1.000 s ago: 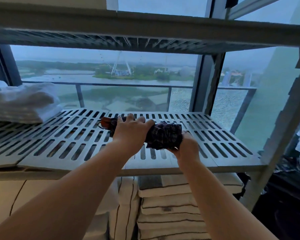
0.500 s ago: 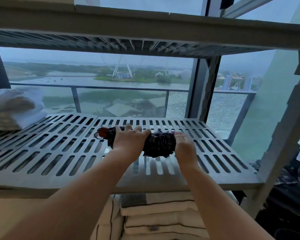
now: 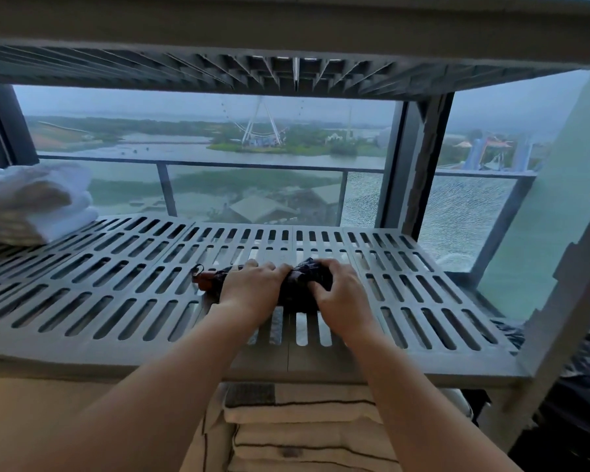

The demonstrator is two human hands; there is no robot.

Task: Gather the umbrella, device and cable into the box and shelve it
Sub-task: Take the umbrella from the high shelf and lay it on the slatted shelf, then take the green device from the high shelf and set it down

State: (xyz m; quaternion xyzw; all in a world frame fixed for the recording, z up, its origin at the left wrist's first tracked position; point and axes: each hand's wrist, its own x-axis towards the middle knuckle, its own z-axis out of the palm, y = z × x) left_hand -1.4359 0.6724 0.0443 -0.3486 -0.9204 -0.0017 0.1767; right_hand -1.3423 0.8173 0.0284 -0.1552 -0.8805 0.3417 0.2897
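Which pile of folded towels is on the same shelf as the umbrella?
The plain white pile at the left end of the slatted shelf, where the umbrella lies. The striped cream stack sits one level below.

No readable text, label, brand, number or sign. Nothing legible on the slatted shelf (image 3: 116, 294), on the dark folded umbrella (image 3: 296, 287) lying on it, on the white towels (image 3: 31, 202) at the shelf's left end, or on the striped folded cloths (image 3: 304, 434) below the shelf. Small dark patch on one of those cloths, too blurred to make out.
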